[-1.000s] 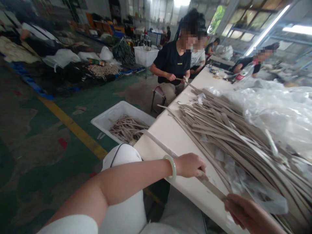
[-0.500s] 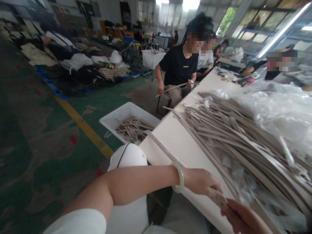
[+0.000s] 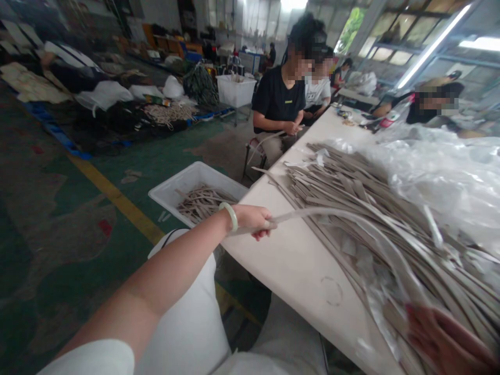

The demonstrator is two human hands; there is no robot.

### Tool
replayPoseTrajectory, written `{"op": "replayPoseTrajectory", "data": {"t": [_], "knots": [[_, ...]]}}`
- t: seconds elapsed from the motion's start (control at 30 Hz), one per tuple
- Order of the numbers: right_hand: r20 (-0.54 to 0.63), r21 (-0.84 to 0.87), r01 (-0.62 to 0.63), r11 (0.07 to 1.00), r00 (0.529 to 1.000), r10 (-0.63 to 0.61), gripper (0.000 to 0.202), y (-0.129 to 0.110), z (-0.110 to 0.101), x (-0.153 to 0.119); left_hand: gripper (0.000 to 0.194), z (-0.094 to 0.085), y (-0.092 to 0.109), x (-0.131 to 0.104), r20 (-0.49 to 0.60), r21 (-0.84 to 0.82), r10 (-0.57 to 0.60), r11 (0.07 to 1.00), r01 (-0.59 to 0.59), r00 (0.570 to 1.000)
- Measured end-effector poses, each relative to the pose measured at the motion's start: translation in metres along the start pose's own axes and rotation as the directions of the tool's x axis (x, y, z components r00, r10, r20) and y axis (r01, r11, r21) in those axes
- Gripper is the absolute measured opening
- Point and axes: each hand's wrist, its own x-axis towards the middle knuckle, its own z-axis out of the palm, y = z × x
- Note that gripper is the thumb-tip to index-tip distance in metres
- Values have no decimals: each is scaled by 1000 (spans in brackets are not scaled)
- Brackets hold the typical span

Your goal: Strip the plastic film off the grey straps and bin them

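Observation:
My left hand (image 3: 253, 219), with a pale green bangle (image 3: 229, 216) at the wrist, is closed round a long grey-beige strip (image 3: 336, 211) above the table's near left corner. From there the strip arches to the right and runs down to my right hand (image 3: 449, 333). That hand, at the lower right, is blurred, with its fingers closed on the strip. Beneath the arch lies a big pile of similar flat strips (image 3: 351, 192) on the white table (image 3: 289, 255).
A white plastic bin (image 3: 172, 187) holding many strips stands on the floor by the table corner. Clear plastic sheeting (image 3: 433, 166) covers the table's right side. A person in a black shirt (image 3: 279, 99) sits along the table's left edge, handling a strip; other people are farther back.
My left hand has moved away from the right hand, up and left towards the bin, and the strip now spans between them. My right hand has shifted right. The view has turned slightly right.

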Motion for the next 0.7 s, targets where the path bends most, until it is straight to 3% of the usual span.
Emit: {"op": "replayPoseTrajectory", "data": {"t": [0.03, 0.07, 0.13, 0.2, 0.27, 0.4, 0.47, 0.57, 0.6, 0.7], "knots": [[46, 156, -21, 988, 999, 14, 33, -19, 27, -5, 32, 8, 8, 3, -12, -227, 79, 971, -79, 997], [115, 305, -43, 951, 993, 8, 33, -38, 57, -10, 32, 17, 16, 7, -54, -462, 145, 873, -154, 988], [269, 486, -70, 871, 960, -73, 31, -76, 118, -17, 33, 35, 28, 16, -165, -783, 183, 573, -241, 969], [286, 602, -104, 791, 954, -92, 33, -107, 168, -19, 34, 49, 34, 26, -253, -875, 120, 394, -280, 960], [340, 689, -228, 688, 940, -30, 35, -128, 199, -20, 35, 58, 34, 34, -355, -878, 38, 331, -347, 934], [457, 716, -443, 539, 882, 117, 35, -139, 221, -19, 40, 65, 26, 45, -516, -797, -24, 381, -469, 856], [404, 716, -421, 556, 901, 161, 35, -136, 224, -17, 39, 68, 20, 48, -559, -751, -52, 454, -479, 828], [243, 694, -301, 654, 953, 181, 38, -129, 226, -8, 38, 80, 11, 47, -602, -709, -163, 559, -430, 782], [214, 677, -275, 683, 961, 174, 38, -129, 226, -5, 40, 85, 9, 45, -582, -720, -188, 571, -394, 791], [261, 620, -282, 732, 954, 147, 40, -129, 229, 1, 42, 102, 8, 39, -337, -831, -183, 519, -200, 924]]}}
